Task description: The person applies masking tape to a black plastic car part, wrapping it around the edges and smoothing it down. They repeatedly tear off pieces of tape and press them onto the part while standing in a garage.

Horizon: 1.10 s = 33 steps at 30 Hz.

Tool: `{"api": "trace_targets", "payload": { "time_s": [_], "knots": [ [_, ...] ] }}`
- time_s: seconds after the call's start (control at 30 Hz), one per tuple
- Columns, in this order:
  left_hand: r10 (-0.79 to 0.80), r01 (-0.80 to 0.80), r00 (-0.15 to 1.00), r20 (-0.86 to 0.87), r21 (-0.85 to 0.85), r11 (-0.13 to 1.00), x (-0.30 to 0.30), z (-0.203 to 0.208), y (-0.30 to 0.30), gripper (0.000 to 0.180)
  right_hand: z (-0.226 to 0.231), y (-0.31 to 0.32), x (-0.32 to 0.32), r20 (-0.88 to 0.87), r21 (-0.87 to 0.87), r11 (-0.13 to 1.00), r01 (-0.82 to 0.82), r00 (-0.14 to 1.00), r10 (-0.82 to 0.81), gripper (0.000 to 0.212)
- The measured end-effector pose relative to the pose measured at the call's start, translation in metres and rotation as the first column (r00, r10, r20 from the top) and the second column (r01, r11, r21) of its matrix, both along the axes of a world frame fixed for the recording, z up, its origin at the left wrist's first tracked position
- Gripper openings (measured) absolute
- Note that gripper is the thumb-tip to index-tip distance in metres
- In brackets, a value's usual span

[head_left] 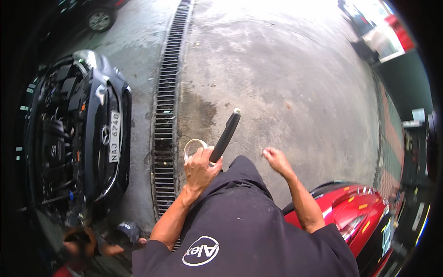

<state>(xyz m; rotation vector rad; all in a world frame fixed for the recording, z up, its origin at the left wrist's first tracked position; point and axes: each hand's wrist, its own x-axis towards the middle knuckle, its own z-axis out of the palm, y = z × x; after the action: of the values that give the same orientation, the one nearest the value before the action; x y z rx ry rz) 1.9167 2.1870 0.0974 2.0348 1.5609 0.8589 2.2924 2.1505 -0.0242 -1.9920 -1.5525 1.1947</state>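
Note:
My left hand (201,168) is closed, low in front of my body. It grips a long black piece (226,137), smooth and slightly curved like a car door handle, its pale tip pointing up and away. A roll of pale masking tape (187,150) is held in the same hand, its ring sticking out on the left. My fingers hide the lower part of both. Out to the right, my right hand (278,160) hangs above the concrete floor with its fingers curled in. The inside of that hand is hidden, and nothing shows outside it.
A dark car (104,124) with its engine bay exposed stands on the left. A metal drain grate (166,106) runs along the floor beside it. Close on my right is a red car (344,207) with yellow tape strips. Two people (124,235) are at the lower left.

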Motion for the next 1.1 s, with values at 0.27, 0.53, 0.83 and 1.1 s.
{"api": "trace_targets", "payload": {
  "time_s": [0.27,0.53,0.83,1.1],
  "knots": [
    [0.490,-0.487,0.872,0.005,-0.098,0.868,-0.024,0.014,0.013,0.045,-0.006,0.108,-0.060,-0.082,-0.433,0.462,-0.774,0.544,0.835,0.088],
    [0.909,-0.906,0.417,0.009,-0.072,0.416,0.026,0.025,-0.067,0.043,0.060,0.284,-0.203,0.081,0.001,0.358,-0.934,0.357,0.931,0.045],
    [0.995,-0.986,-0.012,0.100,-0.168,0.005,0.100,0.024,-0.196,0.044,0.138,0.113,-0.354,-0.283,0.319,0.078,-0.945,-0.016,0.959,0.107],
    [0.951,-0.956,-0.213,0.223,-0.250,-0.155,0.136,0.024,-0.371,0.046,0.140,-0.117,-0.393,-0.173,0.112,-0.160,-0.981,-0.178,0.969,0.071]
  ]
}}
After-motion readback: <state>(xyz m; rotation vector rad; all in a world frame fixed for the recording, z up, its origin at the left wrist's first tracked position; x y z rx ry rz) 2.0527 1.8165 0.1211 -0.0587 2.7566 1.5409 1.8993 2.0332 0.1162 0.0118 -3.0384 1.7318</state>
